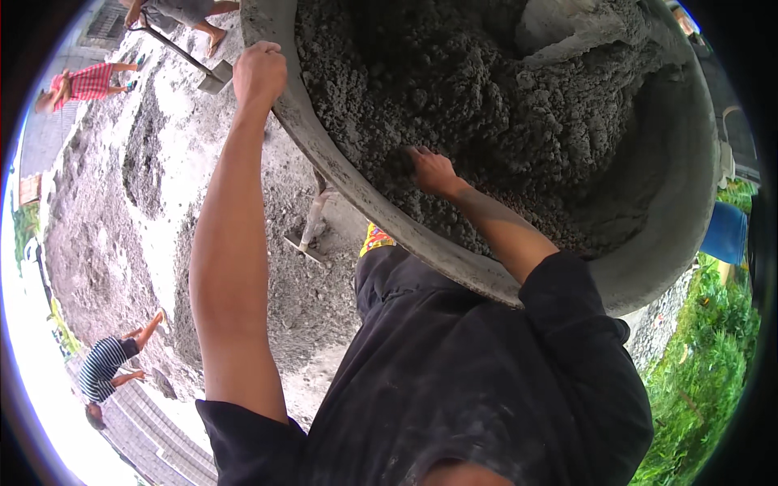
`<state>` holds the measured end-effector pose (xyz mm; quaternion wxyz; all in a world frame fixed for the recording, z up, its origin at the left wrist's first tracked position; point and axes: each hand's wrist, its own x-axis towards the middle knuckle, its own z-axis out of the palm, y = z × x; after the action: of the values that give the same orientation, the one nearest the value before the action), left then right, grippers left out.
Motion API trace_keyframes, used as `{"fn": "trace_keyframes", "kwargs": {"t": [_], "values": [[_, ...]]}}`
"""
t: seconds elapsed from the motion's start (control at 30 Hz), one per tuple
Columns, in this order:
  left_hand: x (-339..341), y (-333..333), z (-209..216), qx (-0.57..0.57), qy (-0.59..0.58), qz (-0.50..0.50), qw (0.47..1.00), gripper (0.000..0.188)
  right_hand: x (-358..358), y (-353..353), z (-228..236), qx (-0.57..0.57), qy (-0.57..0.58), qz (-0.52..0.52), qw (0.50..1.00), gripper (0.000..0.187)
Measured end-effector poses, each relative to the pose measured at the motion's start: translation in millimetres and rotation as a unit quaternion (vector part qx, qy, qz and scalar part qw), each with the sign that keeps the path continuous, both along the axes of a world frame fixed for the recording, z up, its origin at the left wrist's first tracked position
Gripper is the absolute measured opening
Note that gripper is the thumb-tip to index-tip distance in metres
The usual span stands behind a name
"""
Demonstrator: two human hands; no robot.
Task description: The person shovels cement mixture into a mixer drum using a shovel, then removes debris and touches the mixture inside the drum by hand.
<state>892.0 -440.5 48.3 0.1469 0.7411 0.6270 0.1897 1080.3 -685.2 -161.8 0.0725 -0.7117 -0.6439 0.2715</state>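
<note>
A large grey concrete mixer drum opens in front of me, its rim curving from upper left to lower right. Wet, lumpy concrete mix coats its inside, and a mix-caked mixing blade sticks out at the top. My left hand is closed over the rim at the upper left, arm stretched out. My right hand reaches inside, low by the mix, its fingers bent around or against something dark that I cannot make out. Loose gravel lies beside my right forearm.
Left of the drum spreads a sand and gravel heap, with a shovel near the rim. Another person holds a shovel at the upper left; people in checked and striped clothing are farther off. A blue barrel stands right.
</note>
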Motion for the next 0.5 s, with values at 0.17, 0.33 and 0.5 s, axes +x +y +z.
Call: {"fn": "trace_keyframes", "kwargs": {"t": [0.17,0.33,0.5], "values": [[-4,7,-6,0.011,0.014,-0.017,1.000,0.035,11,18,0,-0.065,0.024,0.040,0.997,0.062],[9,11,-6,0.003,0.019,-0.018,1.000,0.033,55,24,17,-0.170,0.174,0.039,0.969,0.060],[-54,25,-25,0.102,0.121,-0.077,0.984,0.018,74,5,51,-0.358,0.502,-0.145,0.774,0.061]]}}
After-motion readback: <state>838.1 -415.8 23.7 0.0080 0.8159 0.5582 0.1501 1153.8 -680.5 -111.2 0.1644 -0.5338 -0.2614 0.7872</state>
